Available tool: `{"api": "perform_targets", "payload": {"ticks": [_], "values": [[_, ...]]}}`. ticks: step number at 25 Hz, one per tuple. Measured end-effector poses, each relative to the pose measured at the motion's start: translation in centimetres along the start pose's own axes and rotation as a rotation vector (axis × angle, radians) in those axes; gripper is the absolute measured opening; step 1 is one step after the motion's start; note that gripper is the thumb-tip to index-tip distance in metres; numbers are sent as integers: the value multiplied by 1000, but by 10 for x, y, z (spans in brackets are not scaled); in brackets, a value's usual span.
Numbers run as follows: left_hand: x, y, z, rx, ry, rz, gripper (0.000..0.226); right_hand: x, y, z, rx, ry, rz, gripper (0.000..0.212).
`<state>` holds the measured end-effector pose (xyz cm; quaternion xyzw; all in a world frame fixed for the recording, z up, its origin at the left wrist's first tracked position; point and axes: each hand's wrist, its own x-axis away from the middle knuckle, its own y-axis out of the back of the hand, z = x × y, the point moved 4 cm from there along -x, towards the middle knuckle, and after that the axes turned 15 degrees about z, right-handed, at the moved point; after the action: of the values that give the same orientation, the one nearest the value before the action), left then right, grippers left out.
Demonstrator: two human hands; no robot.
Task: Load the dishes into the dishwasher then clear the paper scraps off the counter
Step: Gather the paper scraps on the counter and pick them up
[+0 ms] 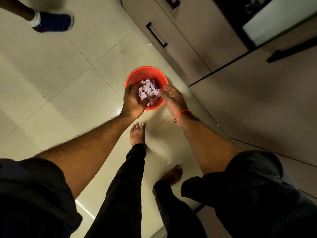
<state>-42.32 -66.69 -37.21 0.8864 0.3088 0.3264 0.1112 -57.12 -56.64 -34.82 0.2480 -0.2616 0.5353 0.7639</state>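
Dumping stage, late in task: both hands, left hand [133,100] and right hand [172,97], fingers curled loosely around pale pink paper scraps [149,93] over round red plastic bin [137,74]; stray bits remain on floor [51,74]; dishwasher unseen.

the red bin [137,74] is looking like smooth plastic with a slight sheen on its rim. inside the bin, the paper scraps [148,91] are showing matt and crumpled, pale pink. around the bin, the floor tiles [51,79] are gleaming glossy and smooth. right of the bin, the cabinet fronts [197,40] are appearing matt and flat, their handles [157,35] looking like matt black metal. a thin red thread bracelet [182,112] is lying just below the bin.
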Motion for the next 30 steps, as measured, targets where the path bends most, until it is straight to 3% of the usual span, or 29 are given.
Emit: {"api": "perform_targets", "payload": {"ticks": [3, 8, 14, 22, 30], "values": [[57, 2, -75, -30, 1, 11, 61, 79, 24, 28, -47, 24, -20, 26], [160, -4, -183, -96, -178, 50, 61, 213, 66, 72, -25, 162, -53, 28], [253, -40, -316, -255, -411, 87, 58, 353, 137, 97, -25, 335, -210, 21], [299, -140, -465, -387, -694, 289, 61, 486, 260, 87, -112, 462, -528, 22], [284, -229, -553, -473, -907, 479, 59, 543, 356, 64, -264, 499, -893, 18]]}}
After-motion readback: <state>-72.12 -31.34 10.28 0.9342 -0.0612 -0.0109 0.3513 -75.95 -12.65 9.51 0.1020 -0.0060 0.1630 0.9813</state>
